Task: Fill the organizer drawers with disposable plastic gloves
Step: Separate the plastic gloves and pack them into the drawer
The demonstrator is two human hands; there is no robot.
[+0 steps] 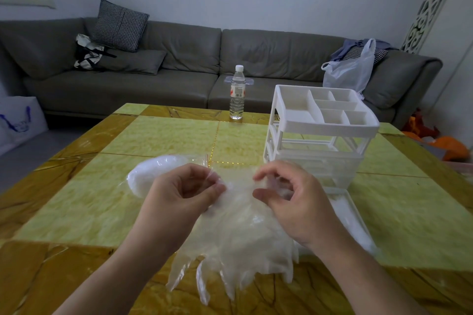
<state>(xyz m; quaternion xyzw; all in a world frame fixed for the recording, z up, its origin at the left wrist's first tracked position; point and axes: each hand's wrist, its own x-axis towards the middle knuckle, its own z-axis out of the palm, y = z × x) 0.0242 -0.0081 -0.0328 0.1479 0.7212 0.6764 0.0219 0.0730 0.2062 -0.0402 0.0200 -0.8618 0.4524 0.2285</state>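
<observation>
Both hands low at centre over the yellow-green tiled worktop (pixel 163 135). Left hand (pixel 179 194) curled, thumb and forefinger pinching the top edge of a stack of clear disposable gloves (pixel 238 238). Right hand (pixel 294 202) likewise curled, fingertips pinching the same edge just to the 3 o'clock side. Gloves hanging and spreading from the pinch toward 6 o'clock, their fingers splayed over the near worktop edge. At 10 o'clock of the left hand, touching it from behind, a clear bag (pixel 156 174) packed with more white gloves, lying flat. At 1 o'clock of the right hand, a white organizer (pixel 320 130) standing upright, compartment tray on top, upper slots bare. Just beside the right hand at 3 o'clock, a pulled-out drawer (pixel 350 220) lying on the worktop with something whitish inside. Farther off at 12 o'clock, a water bottle (pixel 238 94) upright near the far edge, with a grey sofa (pixel 179 59) beyond.
</observation>
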